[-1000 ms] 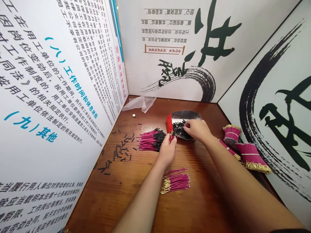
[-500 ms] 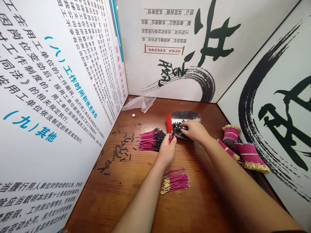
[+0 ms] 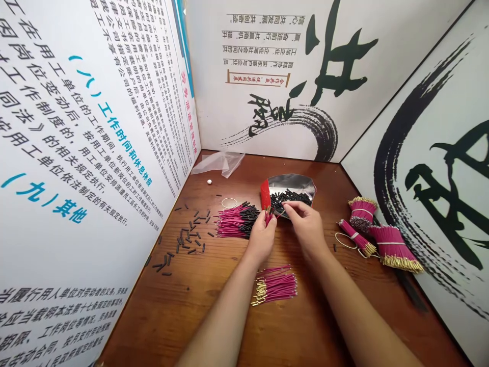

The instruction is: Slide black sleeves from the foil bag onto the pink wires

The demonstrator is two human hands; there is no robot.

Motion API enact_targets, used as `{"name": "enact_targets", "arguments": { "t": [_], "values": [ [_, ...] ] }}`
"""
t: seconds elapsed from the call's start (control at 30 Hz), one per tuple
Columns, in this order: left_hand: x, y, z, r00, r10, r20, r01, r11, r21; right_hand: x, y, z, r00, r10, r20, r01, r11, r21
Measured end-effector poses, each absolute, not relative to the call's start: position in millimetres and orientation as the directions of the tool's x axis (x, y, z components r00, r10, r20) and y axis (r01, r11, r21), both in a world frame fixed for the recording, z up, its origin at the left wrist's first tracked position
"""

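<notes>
While the left hand [image 3: 263, 235] pinches pink wires [image 3: 270, 216], the right hand [image 3: 305, 221] has left the tray [image 3: 292, 181], pinching a black sleeve [image 3: 284, 204] beside them.

- The one camera sits on my head, looking forward and down over my forearms.
- It faces the far corner where the printed wall panels [image 3: 267, 76] meet.
- The wooden table [image 3: 214, 306] lies near below, my hands mid-frame.
- No second view.
</notes>
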State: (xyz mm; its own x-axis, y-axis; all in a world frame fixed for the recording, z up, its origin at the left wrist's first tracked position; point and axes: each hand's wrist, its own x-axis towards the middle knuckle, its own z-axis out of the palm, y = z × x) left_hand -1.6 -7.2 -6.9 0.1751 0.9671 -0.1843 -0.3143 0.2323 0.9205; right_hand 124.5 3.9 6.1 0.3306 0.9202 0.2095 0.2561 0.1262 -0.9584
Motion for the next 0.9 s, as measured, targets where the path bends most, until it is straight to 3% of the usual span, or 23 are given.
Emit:
{"name": "enact_targets", "arguments": {
  "t": [0.13,0.23,0.63,0.9],
  "values": [
    [-2,-6,-8,0.174,0.967,-0.184,-0.300,0.230,0.926,106,-10,-17,0.464,0.878,0.119,-0.074,0.172,-0.982],
    [-2,-6,-10,0.165,0.969,-0.182,-0.294,0.225,0.929,104,-11,-23,0.475,0.875,0.092,-0.185,0.201,-0.962],
    [-1,-8,-9,0.167,0.966,-0.198,-0.262,0.237,0.936,107,-12,-17,0.428,0.903,0.032,-0.324,0.186,-0.927],
    [0,-7,-11,0.164,0.980,-0.116,-0.229,0.152,0.961,109,-10,-11,0.425,0.905,-0.018,-0.384,0.162,-0.909]
  ]
}}
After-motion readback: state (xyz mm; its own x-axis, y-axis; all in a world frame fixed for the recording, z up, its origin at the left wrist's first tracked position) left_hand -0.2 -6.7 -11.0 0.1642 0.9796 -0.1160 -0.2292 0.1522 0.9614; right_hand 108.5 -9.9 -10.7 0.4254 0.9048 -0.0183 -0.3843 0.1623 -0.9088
